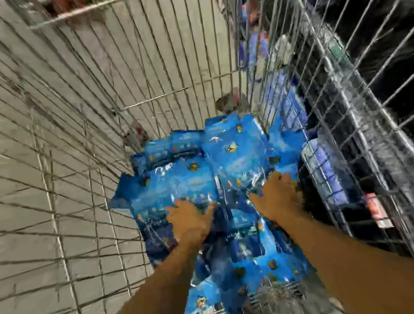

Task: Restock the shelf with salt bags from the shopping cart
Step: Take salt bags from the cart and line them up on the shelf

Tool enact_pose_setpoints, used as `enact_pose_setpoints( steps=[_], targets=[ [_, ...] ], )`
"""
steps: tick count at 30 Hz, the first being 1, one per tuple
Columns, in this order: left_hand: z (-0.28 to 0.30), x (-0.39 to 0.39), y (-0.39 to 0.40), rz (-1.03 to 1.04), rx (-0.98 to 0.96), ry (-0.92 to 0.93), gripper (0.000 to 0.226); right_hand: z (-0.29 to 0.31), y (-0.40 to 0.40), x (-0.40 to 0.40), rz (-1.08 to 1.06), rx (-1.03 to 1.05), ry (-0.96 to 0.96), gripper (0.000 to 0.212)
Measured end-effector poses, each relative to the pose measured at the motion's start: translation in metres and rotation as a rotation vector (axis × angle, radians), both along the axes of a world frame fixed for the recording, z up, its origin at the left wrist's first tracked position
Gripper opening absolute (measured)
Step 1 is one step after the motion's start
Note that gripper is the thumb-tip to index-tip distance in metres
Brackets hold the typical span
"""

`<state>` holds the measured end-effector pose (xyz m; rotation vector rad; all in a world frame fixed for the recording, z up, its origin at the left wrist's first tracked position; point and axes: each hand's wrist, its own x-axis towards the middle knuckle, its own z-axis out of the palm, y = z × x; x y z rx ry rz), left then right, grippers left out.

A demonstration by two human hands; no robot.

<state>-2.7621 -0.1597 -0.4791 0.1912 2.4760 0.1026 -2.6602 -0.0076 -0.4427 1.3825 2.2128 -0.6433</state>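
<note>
Deep inside the wire shopping cart, both of the person's hands reach down onto a heap of blue salt bags that covers the cart's floor. Motion blur smears the whole view. The left hand lies on the bags toward the left of the heap, thumb splayed to the right; whether its fingers are curled round a bag or simply pressing flat cannot be told. The right hand sits just right of it, fingers pointing away onto a bag, and its grip is equally unreadable. A narrow strip of bags shows between the two hands. The cart's wire walls rise steeply on the left, far and right sides, close around the heap. Beyond the right wall stands a shelf holding more blue packs.
</note>
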Motion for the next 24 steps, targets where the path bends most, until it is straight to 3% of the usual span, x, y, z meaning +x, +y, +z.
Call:
enact_pose_setpoints(
  steps=[2,6,11,13,16,19,24],
  targets=[
    [-0.008,0.005,0.008,0.108,0.003,0.065,0.111,-0.017,0.003,-0.006,0.057,0.06,-0.068,0.098],
    [-0.017,0.008,0.023,0.28,-0.032,0.152,0.122,-0.026,0.004,-0.013,0.015,0.241,0.023,0.091],
    [-0.017,0.005,0.035,0.396,-0.108,0.092,0.131,-0.019,0.004,-0.013,-0.108,-0.013,0.127,0.052],
    [-0.015,0.005,0.037,0.437,-0.101,0.059,0.124,-0.017,0.001,-0.007,-0.149,-0.102,0.183,0.041],
    [-0.013,0.005,0.026,0.447,-0.024,0.038,0.096,-0.013,0.001,0.001,-0.33,-0.242,0.281,0.046],
    [-0.005,-0.003,0.008,0.413,0.138,-0.071,0.06,0.0,0.005,0.007,-0.479,-0.421,0.414,0.05],
    [0.047,-0.017,-0.005,0.463,0.478,-0.271,0.04,0.063,0.003,0.022,-0.577,-0.643,0.661,0.032]
  ],
)
